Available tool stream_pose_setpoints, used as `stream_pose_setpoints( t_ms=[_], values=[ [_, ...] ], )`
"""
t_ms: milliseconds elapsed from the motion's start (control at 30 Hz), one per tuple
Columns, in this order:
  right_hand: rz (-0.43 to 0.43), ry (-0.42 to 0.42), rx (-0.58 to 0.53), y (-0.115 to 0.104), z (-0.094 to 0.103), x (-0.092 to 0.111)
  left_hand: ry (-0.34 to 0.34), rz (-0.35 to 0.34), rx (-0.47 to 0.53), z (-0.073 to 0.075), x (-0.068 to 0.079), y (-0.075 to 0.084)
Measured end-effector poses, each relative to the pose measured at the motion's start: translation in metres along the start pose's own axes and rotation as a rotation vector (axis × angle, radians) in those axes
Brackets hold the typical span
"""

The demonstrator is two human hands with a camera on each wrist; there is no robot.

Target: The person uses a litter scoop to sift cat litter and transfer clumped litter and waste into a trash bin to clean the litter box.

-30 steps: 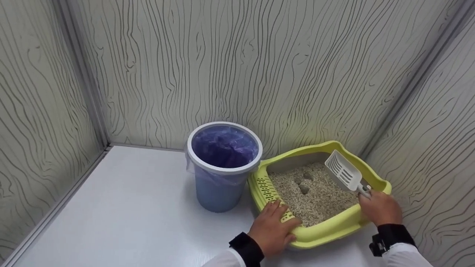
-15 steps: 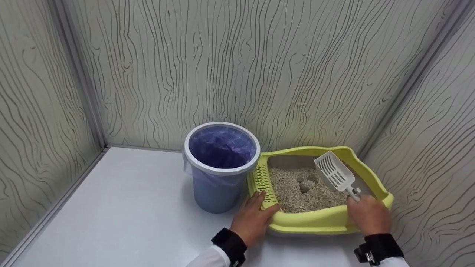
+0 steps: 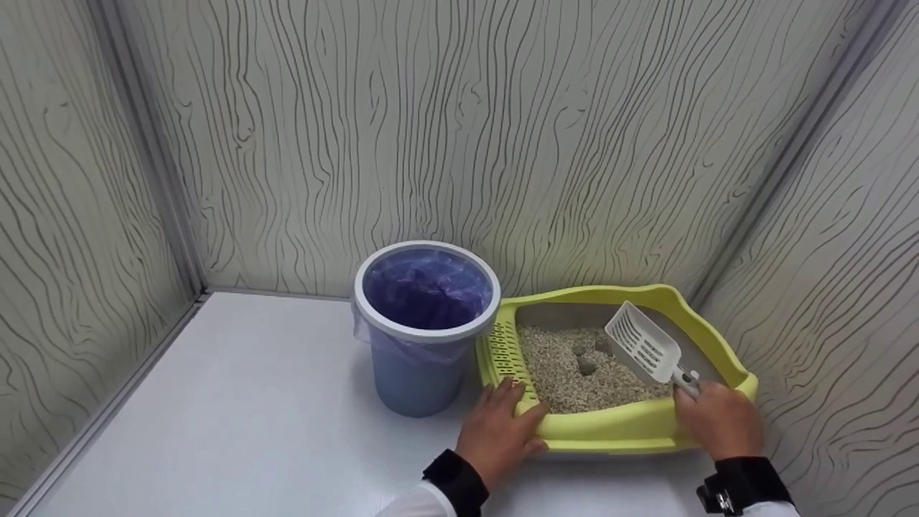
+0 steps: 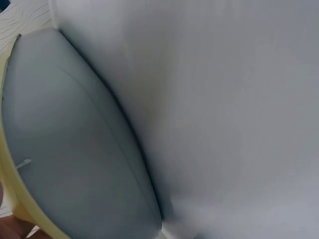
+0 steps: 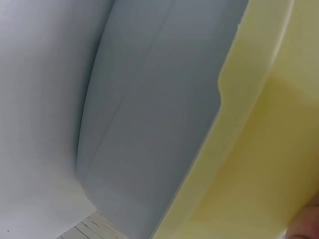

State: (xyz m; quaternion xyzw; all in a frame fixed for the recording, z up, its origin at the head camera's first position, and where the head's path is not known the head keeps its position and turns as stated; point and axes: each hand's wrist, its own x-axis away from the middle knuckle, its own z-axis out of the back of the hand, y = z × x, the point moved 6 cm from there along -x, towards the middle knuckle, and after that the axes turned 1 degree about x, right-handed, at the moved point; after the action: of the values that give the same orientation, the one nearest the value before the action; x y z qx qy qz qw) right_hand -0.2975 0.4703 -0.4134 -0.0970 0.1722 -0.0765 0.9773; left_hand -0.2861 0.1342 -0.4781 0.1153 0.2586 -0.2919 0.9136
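Note:
A yellow-rimmed litter box (image 3: 610, 433) with sandy litter (image 3: 567, 388) stands at the right in the head view. Several dark clumps (image 3: 587, 366) sit in the litter. My left hand (image 3: 495, 431) grips the box's front left corner, fingers over the rim and thumb low on the outside. My right hand (image 3: 721, 420) holds the handle of a pale slotted litter scoop (image 3: 644, 343) at the front right rim. The scoop's head hangs above the litter, tilted to the left and carrying nothing visible. In the right wrist view, a fingertip (image 5: 305, 224) shows beside the yellow rim.
A blue waste bin (image 3: 420, 380) with a white ring and a purple liner (image 3: 431, 287) stands just left of the litter box. Patterned walls (image 3: 344, 143) rise behind and on both sides. The white tabletop (image 3: 237, 409) stretches out at the left.
The litter box has turned so its front edge lies nearly level across the view. Both hands shifted left with it, the right still holding the scoop. The bin has stayed in place.

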Motion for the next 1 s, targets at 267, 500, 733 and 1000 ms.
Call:
stream_pose_setpoints(
  t_ms=[267,500,733,1000],
  values=[
    [0.004,0.011,-0.006,-0.014,-0.001,0.002,0.019,0.044,0.066,0.002,0.001,-0.012],
    [-0.036,-0.042,-0.005,-0.019,0.001,0.015,0.052,0.062,0.153,0.003,0.001,-0.017],
    [-0.056,-0.058,-0.005,-0.021,0.002,0.024,0.078,0.064,0.197,0.003,0.001,-0.022],
    [-0.052,-0.050,-0.002,-0.030,0.002,0.026,0.095,0.076,0.185,0.004,0.000,-0.030]
  ],
)
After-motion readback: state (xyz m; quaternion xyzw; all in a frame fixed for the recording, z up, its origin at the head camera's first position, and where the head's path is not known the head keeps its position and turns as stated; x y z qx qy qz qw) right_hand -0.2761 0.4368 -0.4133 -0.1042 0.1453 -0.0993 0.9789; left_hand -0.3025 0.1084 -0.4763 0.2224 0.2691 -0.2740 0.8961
